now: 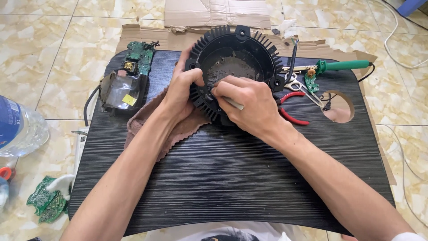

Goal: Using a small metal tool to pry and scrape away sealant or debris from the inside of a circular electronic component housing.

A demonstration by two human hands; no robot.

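Note:
A round black finned metal housing stands tilted on a small dark wood-grain table, its dirty grey inner face toward me. My left hand grips its left rim, thumb over the edge. My right hand is closed around a thin grey tool whose tip touches the inside near the lower rim. A brown cloth lies under the housing and my left wrist.
A green circuit board and a taped black module lie at the table's left. Red-handled pliers, scissors, a green soldering iron and a round hole sit right. A plastic bottle and cardboard lie on the tiled floor.

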